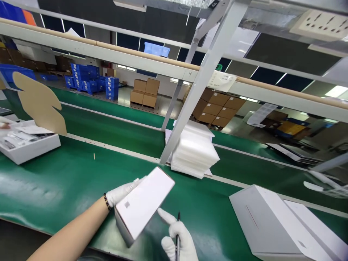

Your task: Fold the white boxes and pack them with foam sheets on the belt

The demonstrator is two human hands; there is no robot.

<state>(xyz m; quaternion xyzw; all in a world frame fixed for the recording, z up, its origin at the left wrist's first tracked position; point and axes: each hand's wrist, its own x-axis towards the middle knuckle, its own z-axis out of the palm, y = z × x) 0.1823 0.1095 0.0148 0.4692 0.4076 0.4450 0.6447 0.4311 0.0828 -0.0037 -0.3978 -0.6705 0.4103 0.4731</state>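
My left hand, in a white glove with a dark bead bracelet at the wrist, grips a closed white box by its far side and holds it tilted over the green belt. My right hand, also gloved, is just to the right of the box. It holds a black pen upright in its fingers, with the forefinger stretched toward the box's lower edge.
A larger white box lies on the belt at the right. A stack of white foam sheets sits behind a slanted metal post. An open white box with contents and a cardboard cut-out are at the left. Cartons and blue crates stand far back.
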